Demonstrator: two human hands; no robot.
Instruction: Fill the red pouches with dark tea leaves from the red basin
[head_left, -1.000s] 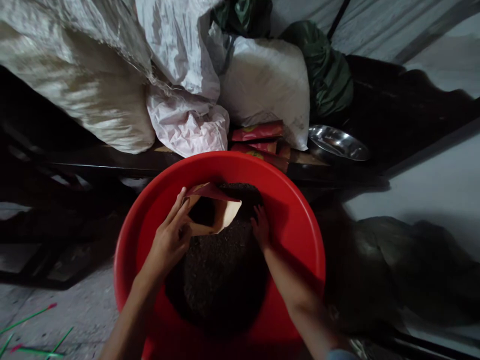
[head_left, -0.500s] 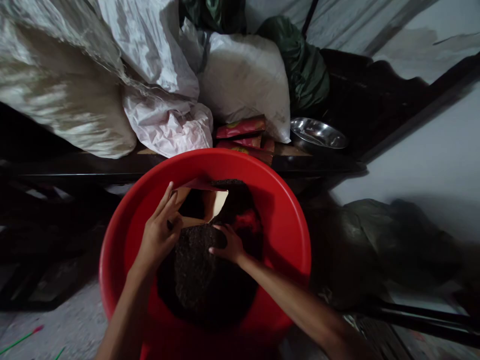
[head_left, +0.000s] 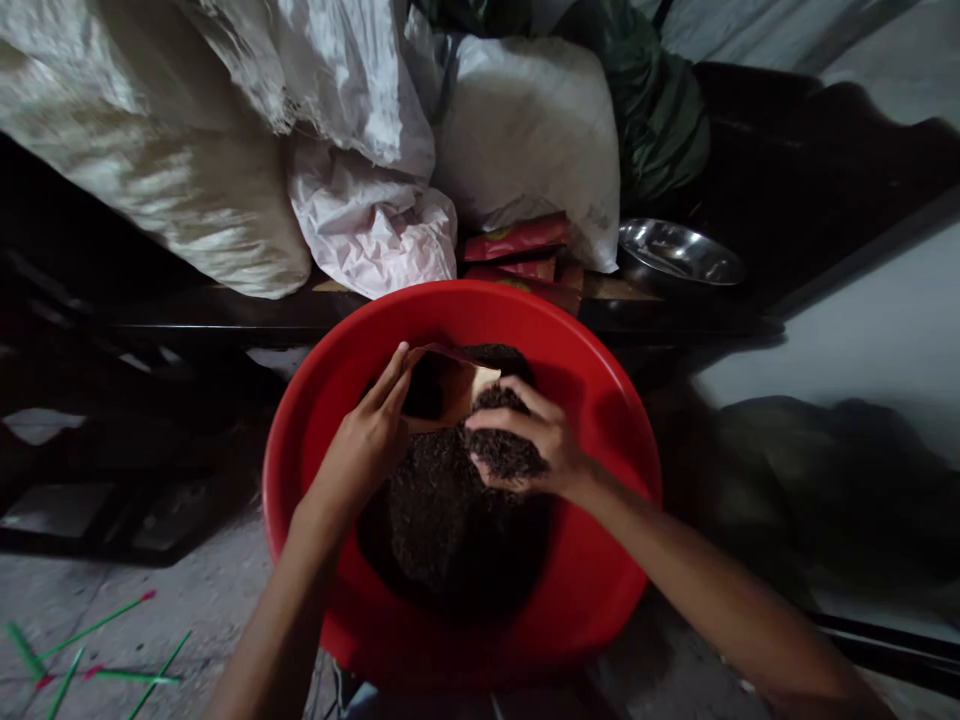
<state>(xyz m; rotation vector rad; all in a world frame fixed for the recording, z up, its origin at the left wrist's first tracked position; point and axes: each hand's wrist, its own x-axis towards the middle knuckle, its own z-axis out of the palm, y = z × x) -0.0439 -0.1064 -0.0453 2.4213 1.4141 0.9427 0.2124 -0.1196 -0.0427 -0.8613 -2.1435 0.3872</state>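
Your left hand (head_left: 375, 425) grips the left edge of the open paper bag (head_left: 457, 395), near frame centre, inside the red tub (head_left: 300, 420). Your right hand (head_left: 555, 445), right of centre, clasps a handful of dark crumbly material (head_left: 511, 452) by the bag's right edge; contact unclear. Dark heap (head_left: 431, 510) below, lower centre. Metal bowl (head_left: 682, 252): upper right.
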